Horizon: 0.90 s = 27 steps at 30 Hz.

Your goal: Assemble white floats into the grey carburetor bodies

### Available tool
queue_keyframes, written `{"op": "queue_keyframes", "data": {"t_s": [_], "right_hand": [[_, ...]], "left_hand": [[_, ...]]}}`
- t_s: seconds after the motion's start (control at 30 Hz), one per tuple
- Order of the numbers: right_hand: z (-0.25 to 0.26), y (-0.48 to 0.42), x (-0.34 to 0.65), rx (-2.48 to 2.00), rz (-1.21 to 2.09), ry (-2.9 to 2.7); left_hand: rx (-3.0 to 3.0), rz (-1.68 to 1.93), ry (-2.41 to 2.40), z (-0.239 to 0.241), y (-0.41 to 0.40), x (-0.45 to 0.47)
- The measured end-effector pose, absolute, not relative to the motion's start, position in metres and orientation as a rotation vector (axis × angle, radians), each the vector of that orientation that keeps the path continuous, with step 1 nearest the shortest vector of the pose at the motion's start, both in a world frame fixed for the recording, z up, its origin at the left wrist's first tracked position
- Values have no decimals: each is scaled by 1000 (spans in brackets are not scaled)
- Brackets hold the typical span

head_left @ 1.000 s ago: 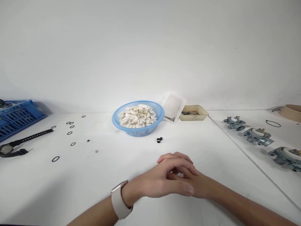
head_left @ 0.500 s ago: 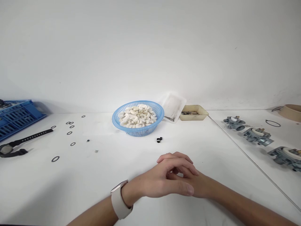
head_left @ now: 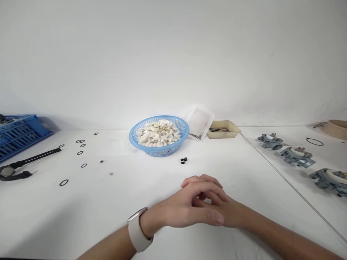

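Note:
My left hand [head_left: 187, 207], with a pale-banded watch [head_left: 138, 231] on its wrist, rests across the back of my right hand [head_left: 230, 213]. Its fingers are loosely stretched over that hand and its thumb lies apart, holding no object. Much of my right hand is hidden underneath; the fingers that show are extended, with no object visible in them. Just beyond both hands lie a few small black ring-like parts [head_left: 183, 161]. Further back stands a blue basket [head_left: 159, 151] full of white curved plastic pieces [head_left: 158, 134].
Metal carburetors [head_left: 296, 157] stand at the right, beyond a thin rod [head_left: 287, 180]. A white tray [head_left: 200, 121] leans beside a yellowish tray [head_left: 223, 134]. Black O-rings [head_left: 64, 182], a black strap [head_left: 38, 157] and a blue crate [head_left: 24, 135] are at the left.

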State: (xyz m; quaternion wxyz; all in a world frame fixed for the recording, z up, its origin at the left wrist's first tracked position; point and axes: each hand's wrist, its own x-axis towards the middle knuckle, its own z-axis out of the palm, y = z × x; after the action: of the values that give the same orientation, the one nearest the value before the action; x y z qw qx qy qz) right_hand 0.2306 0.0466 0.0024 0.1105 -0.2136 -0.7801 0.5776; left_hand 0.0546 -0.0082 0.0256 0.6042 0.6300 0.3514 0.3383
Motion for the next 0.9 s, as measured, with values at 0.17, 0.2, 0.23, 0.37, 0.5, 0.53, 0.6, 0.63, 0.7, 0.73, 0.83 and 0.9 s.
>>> {"op": "queue_keyframes", "data": {"t_s": [0.17,0.2,0.23,0.37,0.5,0.53,0.6,0.63,0.7,0.73,0.83,0.9], "right_hand": [[1,48,231,-588,1697,-2327],[0,48,231,-591,1694,-2321],[-1,48,232,-592,1688,-2319],[-4,48,232,-564,1620,-2363],[-5,48,232,-600,1677,-2295],[-5,48,232,-607,1682,-2283],[-4,48,232,-611,1667,-2297],[-3,48,231,-613,1661,-2303],[-1,47,231,-624,1676,-2293],[-1,47,231,-630,1692,-2282],[-1,47,231,-636,1706,-2286],[-2,47,232,-629,1681,-2305]], "left_hand": [[1467,768,812,26,-9,54],[1468,771,810,26,-9,55],[1469,776,807,26,-9,55],[1477,786,804,26,-8,55],[1470,784,802,27,-8,55],[1465,785,802,27,-8,55],[1459,785,803,27,-8,55],[1459,780,806,27,-8,55],[1465,773,809,27,-8,55],[1467,773,809,27,-8,56],[1468,785,805,27,-8,56],[1468,794,801,26,-8,56]]}}
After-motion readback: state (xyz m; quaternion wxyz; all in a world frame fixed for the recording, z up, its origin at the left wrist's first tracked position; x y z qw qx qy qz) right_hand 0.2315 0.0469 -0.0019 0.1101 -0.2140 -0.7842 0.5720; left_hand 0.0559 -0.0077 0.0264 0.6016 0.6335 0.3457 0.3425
